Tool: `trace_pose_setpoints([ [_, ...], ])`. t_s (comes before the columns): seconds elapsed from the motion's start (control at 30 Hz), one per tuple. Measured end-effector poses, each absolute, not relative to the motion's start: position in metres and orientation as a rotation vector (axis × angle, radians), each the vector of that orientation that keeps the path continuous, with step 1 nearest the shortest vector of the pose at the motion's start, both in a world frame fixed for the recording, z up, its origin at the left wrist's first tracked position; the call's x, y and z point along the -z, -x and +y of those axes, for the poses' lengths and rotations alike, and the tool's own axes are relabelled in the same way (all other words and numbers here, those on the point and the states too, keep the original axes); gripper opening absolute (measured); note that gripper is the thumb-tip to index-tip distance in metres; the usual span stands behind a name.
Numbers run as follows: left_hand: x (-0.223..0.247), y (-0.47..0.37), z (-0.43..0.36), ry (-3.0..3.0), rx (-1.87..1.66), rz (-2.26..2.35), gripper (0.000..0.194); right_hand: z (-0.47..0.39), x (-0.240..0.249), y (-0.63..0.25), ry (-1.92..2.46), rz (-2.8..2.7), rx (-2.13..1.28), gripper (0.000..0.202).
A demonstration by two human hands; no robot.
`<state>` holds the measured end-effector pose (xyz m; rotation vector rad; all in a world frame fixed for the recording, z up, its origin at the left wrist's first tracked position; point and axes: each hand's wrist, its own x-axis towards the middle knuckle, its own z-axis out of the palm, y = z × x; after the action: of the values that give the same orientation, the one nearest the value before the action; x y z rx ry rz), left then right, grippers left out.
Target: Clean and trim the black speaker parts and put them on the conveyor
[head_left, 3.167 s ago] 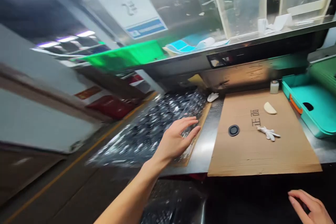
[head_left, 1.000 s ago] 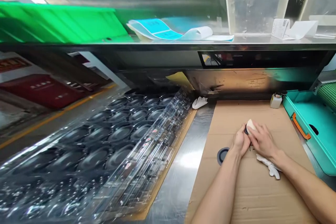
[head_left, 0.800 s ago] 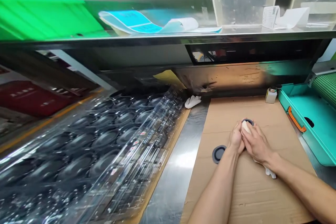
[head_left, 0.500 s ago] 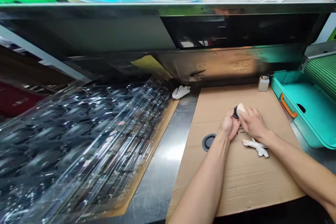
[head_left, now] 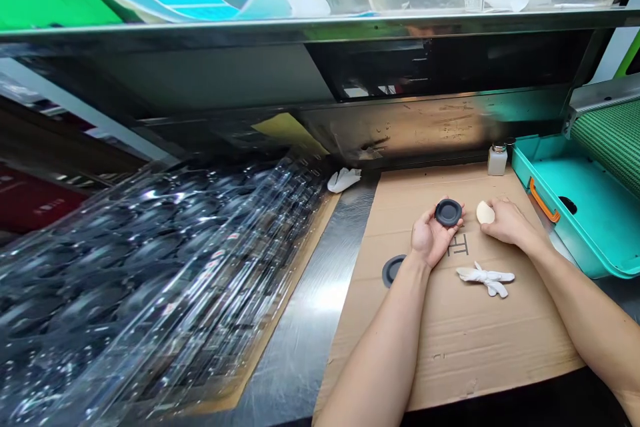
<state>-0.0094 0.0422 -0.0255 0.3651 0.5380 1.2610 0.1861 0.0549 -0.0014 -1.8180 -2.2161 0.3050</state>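
A dark round disc (head_left: 448,212) with a raised rim and sunken middle rests in my left hand (head_left: 431,235), palm up with the fingers under and around it. To its right, my right hand (head_left: 506,220) pinches a cream-coloured round pad (head_left: 485,213), apart from the disc. A larger grey disc (head_left: 393,271) lies on the cardboard sheet (head_left: 450,360), partly hidden by my left forearm. A knotted white cloth or glove (head_left: 485,276) lies below my hands.
Clear plastic trays with dark round shapes (head_left: 165,267) are stacked at left. A small bottle (head_left: 497,160) stands at the cardboard's back edge. At right are a teal bin (head_left: 600,227) with an orange handle and a green ribbed belt (head_left: 613,133). A shelf edge (head_left: 320,27) crosses above.
My right hand has drawn the pad away to the right, off the disc. The disc now faces up in my left hand, fully visible. The camera view has shifted slightly.
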Motion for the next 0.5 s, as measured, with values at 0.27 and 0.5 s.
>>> trace_pose_setpoints([
  [0.27, 0.025, 0.009, 0.045, -0.355, -1.328, 0.576, 0.04, 0.04, -0.008, -0.169, 1.492, -2.14, -0.5, 0.052],
  [0.5, 0.028, -0.003, 0.04, -0.44, -1.281, 0.633, 0.035, 0.038, 0.004, -0.156, 1.214, -2.143, -0.572, 0.026],
])
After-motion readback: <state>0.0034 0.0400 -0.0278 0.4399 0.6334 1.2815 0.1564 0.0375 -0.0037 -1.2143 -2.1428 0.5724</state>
